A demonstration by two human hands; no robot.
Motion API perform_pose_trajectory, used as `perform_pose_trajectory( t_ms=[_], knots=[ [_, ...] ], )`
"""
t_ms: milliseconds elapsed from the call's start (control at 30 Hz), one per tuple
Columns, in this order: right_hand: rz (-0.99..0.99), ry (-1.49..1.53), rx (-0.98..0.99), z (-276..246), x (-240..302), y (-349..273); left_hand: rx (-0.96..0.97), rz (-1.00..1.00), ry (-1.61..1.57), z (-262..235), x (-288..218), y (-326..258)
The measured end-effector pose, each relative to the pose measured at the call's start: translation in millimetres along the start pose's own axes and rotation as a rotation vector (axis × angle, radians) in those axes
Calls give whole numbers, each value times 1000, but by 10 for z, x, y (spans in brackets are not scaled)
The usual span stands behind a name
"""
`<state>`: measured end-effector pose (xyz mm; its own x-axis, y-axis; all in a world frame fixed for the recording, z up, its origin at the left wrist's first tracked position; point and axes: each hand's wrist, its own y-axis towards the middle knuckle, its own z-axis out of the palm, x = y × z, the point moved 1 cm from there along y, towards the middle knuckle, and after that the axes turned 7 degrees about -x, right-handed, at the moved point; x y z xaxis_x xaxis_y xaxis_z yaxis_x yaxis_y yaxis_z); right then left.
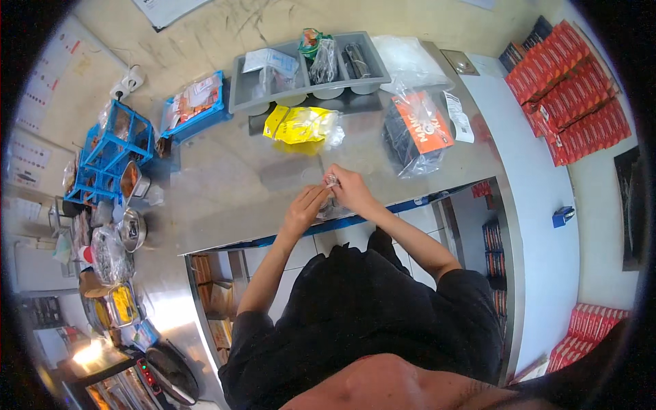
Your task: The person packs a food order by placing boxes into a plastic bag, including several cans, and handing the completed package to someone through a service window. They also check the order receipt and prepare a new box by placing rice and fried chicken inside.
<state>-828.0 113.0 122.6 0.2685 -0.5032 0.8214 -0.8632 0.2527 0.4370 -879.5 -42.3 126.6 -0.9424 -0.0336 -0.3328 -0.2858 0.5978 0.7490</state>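
Observation:
Close to the front edge of the steel counter, my two hands meet over a small clear plastic bag (331, 209). My right hand (350, 189) is closed around the bag's gathered neck, where a bit of crumpled plastic sticks up. From the other side my left hand (305, 209) presses its fingers against the same neck. The bag's body hangs below the fingers, and its contents are too small to make out. Just beyond my hands lies a yellow printed packet (297, 125) with a crumpled clear end. To the right sits a clear bag holding an orange and black package (422, 123).
A grey compartment tray (239, 102) with cutlery packs stands at the back. Blue baskets (102, 160), a blue bin (198, 126) and metal bowls (132, 229) line the left. White plastic bags (410, 60) lie at the back right, near stacked red boxes (567, 89).

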Motion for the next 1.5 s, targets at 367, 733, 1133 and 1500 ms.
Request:
perform_pose_trajectory(
  t_ms=[367,733,1133,1500],
  knots=[
    [219,107,266,-186,-167,167,54,230,198,-88,67,7],
    [621,320,145,-115,-576,89,-220,-637,-190,66,-238,-437],
    [635,524,304,-80,63,-12,-486,-1107,-741,237,-109,-134],
    [514,454,379,-73,-113,-153,35,-1149,-1320,43,278,-33]
  ],
)
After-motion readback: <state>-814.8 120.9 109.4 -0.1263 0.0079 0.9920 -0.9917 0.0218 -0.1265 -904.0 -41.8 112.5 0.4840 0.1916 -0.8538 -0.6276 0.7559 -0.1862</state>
